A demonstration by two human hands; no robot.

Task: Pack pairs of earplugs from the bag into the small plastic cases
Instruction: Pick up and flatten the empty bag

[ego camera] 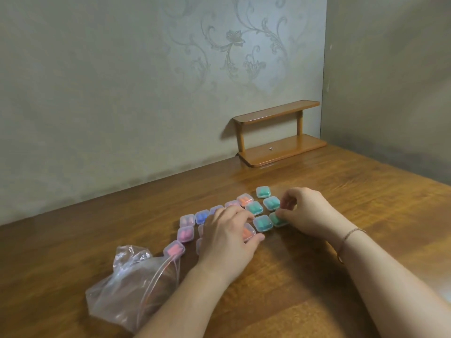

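Right hand (305, 211) pinches a green case (278, 219) at the cluster's edge; left hand (229, 237) lies flat, released, over the filled cases (186, 234) on the bench (317, 276). The bag (127, 286) sits near left. A careless nudge could scatter neighbouring cases or pop a lid.

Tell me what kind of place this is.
Probably a room at home: a wooden table against a wall with floral wallpaper, and a small wooden shelf in the corner.

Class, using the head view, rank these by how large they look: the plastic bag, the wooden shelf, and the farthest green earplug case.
1. Wooden shelf and plastic bag: look alike; bag is nearer, so unsure.
2. Farthest green earplug case: plainly smallest.
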